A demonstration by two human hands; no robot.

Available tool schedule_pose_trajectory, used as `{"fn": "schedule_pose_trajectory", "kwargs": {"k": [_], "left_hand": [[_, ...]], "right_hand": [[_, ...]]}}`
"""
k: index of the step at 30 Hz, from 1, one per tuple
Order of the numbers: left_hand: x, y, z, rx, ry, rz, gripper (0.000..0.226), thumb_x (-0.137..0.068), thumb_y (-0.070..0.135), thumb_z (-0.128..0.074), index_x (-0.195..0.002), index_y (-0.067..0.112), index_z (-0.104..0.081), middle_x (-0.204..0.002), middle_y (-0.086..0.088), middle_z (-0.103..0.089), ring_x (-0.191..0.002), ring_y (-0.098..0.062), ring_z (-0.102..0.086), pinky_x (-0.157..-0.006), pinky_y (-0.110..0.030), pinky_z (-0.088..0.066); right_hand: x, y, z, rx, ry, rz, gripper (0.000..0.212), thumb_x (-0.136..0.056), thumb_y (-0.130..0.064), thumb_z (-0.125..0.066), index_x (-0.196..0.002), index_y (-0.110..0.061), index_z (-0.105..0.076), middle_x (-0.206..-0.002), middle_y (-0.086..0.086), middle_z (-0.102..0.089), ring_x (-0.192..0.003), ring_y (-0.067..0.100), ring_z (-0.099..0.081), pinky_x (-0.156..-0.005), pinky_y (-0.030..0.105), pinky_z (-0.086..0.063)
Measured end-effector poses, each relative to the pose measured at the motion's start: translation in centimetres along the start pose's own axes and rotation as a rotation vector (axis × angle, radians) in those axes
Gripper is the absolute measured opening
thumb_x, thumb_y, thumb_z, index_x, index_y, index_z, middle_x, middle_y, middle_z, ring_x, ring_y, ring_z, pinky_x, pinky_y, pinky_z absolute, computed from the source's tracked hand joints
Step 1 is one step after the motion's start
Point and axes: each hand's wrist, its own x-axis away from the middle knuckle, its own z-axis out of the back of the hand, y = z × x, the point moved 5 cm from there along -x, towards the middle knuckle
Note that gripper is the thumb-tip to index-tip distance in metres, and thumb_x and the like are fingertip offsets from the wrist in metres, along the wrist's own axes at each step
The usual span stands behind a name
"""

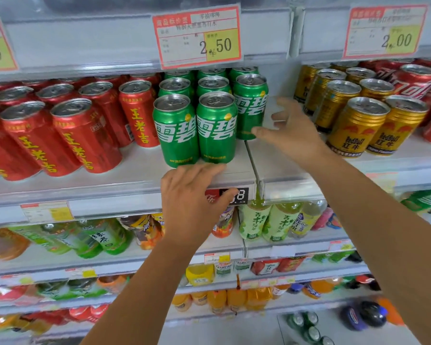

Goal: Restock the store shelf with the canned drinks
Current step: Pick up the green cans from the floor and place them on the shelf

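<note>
Green cans stand in three rows on the white shelf, two of them at the front. A third green can stands one place further back in the right row. My right hand is open just to the right of that can, fingers spread, thumb tip near its lower side; I cannot tell if it touches. My left hand rests open on the shelf's front edge below the two front cans, holding nothing.
Red cans fill the shelf to the left, gold cans and more red cans stand to the right. A bare gap lies in front of the third green can. Price tags hang above. Bottled drinks fill the lower shelves.
</note>
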Motion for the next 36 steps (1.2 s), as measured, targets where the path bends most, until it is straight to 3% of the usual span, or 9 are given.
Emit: {"fn": "schedule_pose_trajectory", "kwargs": {"k": [5, 9, 14, 17, 19, 21, 26, 31, 36], "left_hand": [[2.1, 3.9, 1.9, 0.256, 0.095, -0.124, 0.031, -0.085, 0.024, -0.064, -0.112, 0.008, -0.069, -0.113, -0.003, -0.068, -0.108, -0.019, -0.056, -0.102, -0.022, -0.033], [7.6, 8.3, -3.5, 0.465, -0.265, -0.097, 0.035, -0.086, 0.027, -0.057, -0.119, 0.020, -0.064, -0.115, 0.004, -0.063, -0.107, -0.015, -0.055, -0.095, -0.020, -0.039], [18.8, 12.4, -15.1, 0.486, -0.791, 0.018, 0.040, -0.084, 0.037, -0.051, -0.124, 0.036, -0.051, -0.122, 0.014, -0.054, -0.111, -0.007, -0.051, -0.091, -0.011, -0.034], [27.1, 13.6, -21.6, 0.456, -1.050, 0.154, 0.048, -0.080, 0.042, -0.051, -0.126, 0.028, -0.056, -0.123, 0.008, -0.056, -0.104, -0.006, -0.054, -0.092, -0.019, -0.043], [32.4, 13.9, -25.7, 0.403, -1.213, 0.247, 0.050, -0.080, 0.039, -0.055, -0.128, 0.027, -0.055, -0.125, 0.007, -0.055, -0.107, -0.012, -0.059, -0.089, -0.035, -0.051], [37.2, 14.0, -29.8, 0.336, -1.319, 0.275, 0.050, -0.082, 0.027, -0.065, -0.131, 0.024, -0.054, -0.127, 0.004, -0.055, -0.114, -0.018, -0.059, -0.090, -0.038, -0.051], [48.6, 13.7, -42.1, 0.194, -1.484, 0.375, 0.054, -0.085, 0.024, -0.070, -0.135, 0.024, -0.051, -0.131, 0.001, -0.053, -0.119, -0.018, -0.058, -0.095, -0.037, -0.048], [59.0, 13.3, -56.9, 0.162, -1.561, 0.312, 0.053, -0.087, 0.031, -0.065, -0.136, 0.024, -0.048, -0.134, 0.000, -0.049, -0.119, -0.017, -0.056, -0.097, -0.036, -0.047], [66.3, 11.8, -69.5, 0.132, -1.520, 0.268, 0.064, -0.087, 0.035, -0.065, -0.144, 0.024, -0.038, -0.142, 0.002, -0.042, -0.124, -0.018, -0.051, -0.098, -0.037, -0.044]], "right_hand": [[8.7, 0.7, 4.3, -0.132, 0.325, 0.218, 0.048, -0.089, -0.018, -0.064, -0.132, -0.016, -0.043, -0.107, -0.003, -0.060, -0.101, 0.008, -0.058, -0.092, 0.023, -0.048], [16.2, 6.0, 7.1, -0.179, 0.379, 0.170, 0.032, -0.092, -0.009, -0.058, -0.121, -0.018, -0.051, -0.099, -0.003, -0.065, -0.093, 0.008, -0.063, -0.082, 0.020, -0.049], [23.1, 22.9, 8.6, -0.113, 0.339, -0.296, 0.023, -0.090, -0.004, -0.060, -0.109, -0.017, -0.060, -0.089, -0.015, -0.063, -0.075, -0.005, -0.059, -0.067, 0.008, -0.043], [27.8, 34.3, 9.1, -0.063, 0.334, -0.631, 0.020, -0.089, -0.012, -0.060, -0.106, -0.022, -0.061, -0.082, -0.009, -0.063, -0.065, -0.001, -0.058, -0.065, 0.022, -0.045], [30.7, 41.6, 8.6, -0.048, 0.285, -0.817, 0.022, -0.087, -0.014, -0.060, -0.103, -0.028, -0.060, -0.085, -0.002, -0.066, -0.074, 0.015, -0.062, -0.072, 0.032, -0.049], [33.3, 48.8, 7.4, -0.040, 0.225, -0.960, 0.026, -0.084, -0.014, -0.060, -0.105, -0.028, -0.060, -0.089, 0.002, -0.068, -0.084, 0.026, -0.064, -0.081, 0.038, -0.051], [39.3, 66.4, 2.5, -0.034, 0.086, -1.222, 0.032, -0.084, -0.014, -0.058, -0.114, -0.023, -0.060, -0.101, 0.000, -0.062, -0.096, 0.020, -0.059, -0.085, 0.027, -0.044], [42.8, 82.8, -4.3, 0.047, -0.065, -1.293, 0.038, -0.087, -0.023, -0.059, -0.124, -0.027, -0.055, -0.116, 0.000, -0.059, -0.092, 0.017, -0.054, -0.066, 0.024, -0.047], [43.1, 95.0, -10.9, 0.106, -0.172, -1.206, 0.060, -0.084, -0.028, -0.063, -0.139, -0.031, -0.038, -0.130, 0.002, -0.052, -0.109, 0.021, -0.056, -0.089, 0.035, -0.049]]}}
